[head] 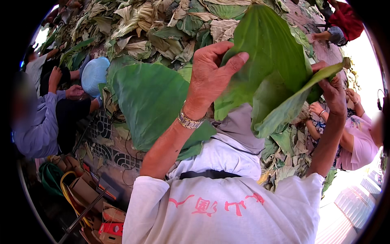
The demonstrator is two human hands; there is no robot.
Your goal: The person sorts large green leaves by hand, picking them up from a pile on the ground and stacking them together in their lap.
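A large green leaf (268, 39), lotus-like with fanned veins, is raised in front of my chest, its lower right part folded over. My left hand (210, 73) pinches its left edge between thumb and fingers; a metal-band watch (190, 119) is on that wrist. My right hand (333, 91) grips the leaf's right side, where folds hide some of the fingers. Below my left forearm, another broad green leaf (149, 97) spreads beside and partly across my lap (216, 155).
Withered and green leaves (164, 33) are heaped ahead. A person in a lavender sleeve (39, 119) sits left, near a round light-blue object (95, 76). Another in pink (355, 143) sits right; a red sleeve (347, 19) shows beyond. Cardboard (86, 189) and a metal bar (85, 210) lie lower left.
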